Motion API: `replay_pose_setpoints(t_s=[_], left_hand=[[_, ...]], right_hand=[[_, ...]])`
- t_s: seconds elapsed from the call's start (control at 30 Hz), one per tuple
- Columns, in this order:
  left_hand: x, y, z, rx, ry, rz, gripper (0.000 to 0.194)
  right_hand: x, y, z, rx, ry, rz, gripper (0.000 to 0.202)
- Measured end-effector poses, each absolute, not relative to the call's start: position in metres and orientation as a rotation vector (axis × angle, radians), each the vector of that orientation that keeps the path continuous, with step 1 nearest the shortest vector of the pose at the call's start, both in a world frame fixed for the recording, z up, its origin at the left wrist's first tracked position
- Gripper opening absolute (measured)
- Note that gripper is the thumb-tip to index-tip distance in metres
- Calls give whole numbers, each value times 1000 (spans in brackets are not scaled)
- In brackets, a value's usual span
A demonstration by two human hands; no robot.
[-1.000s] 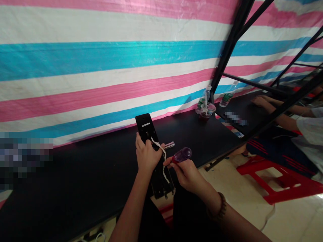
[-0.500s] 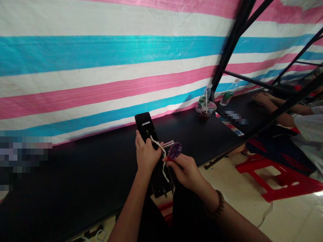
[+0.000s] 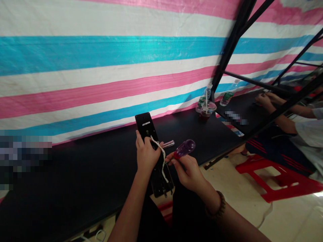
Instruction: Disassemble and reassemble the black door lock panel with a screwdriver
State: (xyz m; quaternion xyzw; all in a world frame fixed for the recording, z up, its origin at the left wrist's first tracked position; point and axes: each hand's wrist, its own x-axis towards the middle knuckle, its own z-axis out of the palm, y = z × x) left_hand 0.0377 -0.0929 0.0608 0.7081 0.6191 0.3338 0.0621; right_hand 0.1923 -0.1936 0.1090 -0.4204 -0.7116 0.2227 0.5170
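Fingers (image 3: 173, 162) around purple-handled screwdriver's (image 3: 185, 148) red end.

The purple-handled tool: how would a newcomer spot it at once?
Find the long black table against the striped sheet, then the black panel at its near edge. Just right of the panel, the right hand holds the purple-handled tool. Its rounded, see-through purple end sets it apart from the dark panel and the thin white cord.
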Motion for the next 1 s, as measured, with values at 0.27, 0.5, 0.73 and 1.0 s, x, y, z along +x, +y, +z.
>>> replay_pose_setpoints(t_s=[0.27, 0.5, 0.73, 1.0], left_hand=[[29, -95, 56, 1967, 1741, 1111, 35], [22, -108, 48, 1820, 1679, 1255, 34], [29, -145, 45, 1730, 1629, 1277, 28], [31, -190, 38, 1906, 1642, 1071, 20]], right_hand=[[192, -193, 102, -1030, -1726, 546, 21], [193, -193, 101, -1028, -1763, 558, 21], [193, -194, 100, -1035, -1747, 564, 21], [196, -194, 99, -1041, -1677, 613, 22]])
